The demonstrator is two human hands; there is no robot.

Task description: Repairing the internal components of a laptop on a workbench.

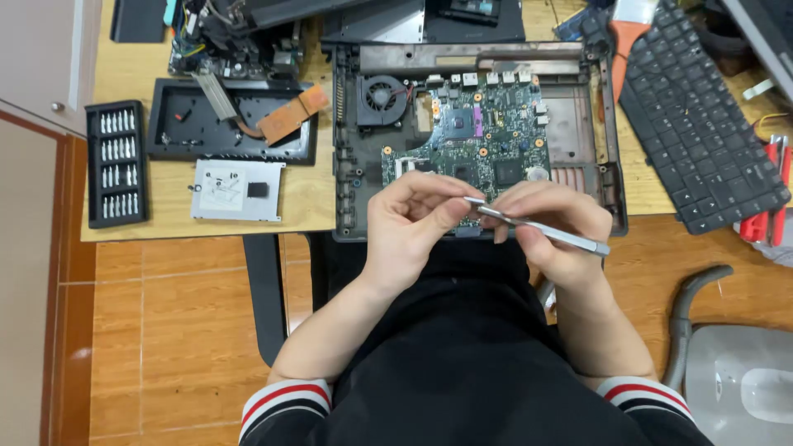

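Note:
My right hand point(549, 227) grips a slim silver screwdriver point(545, 232) that lies nearly level, its handle pointing right. My left hand point(413, 219) pinches the tool's tip end with thumb and fingers. Both hands hover over the near edge of an opened laptop base point(603, 177). Inside it sits a green motherboard point(496, 136) with a black fan point(382, 95) at its left.
A black case of screwdriver bits point(116, 163) lies at the table's left edge. Near it are a silver drive bracket point(236, 190) and a black cover with a copper heat pipe point(248, 124). A loose keyboard point(698, 124) and red-handled tools point(768, 223) lie right. A grey chair point(727, 363) stands lower right.

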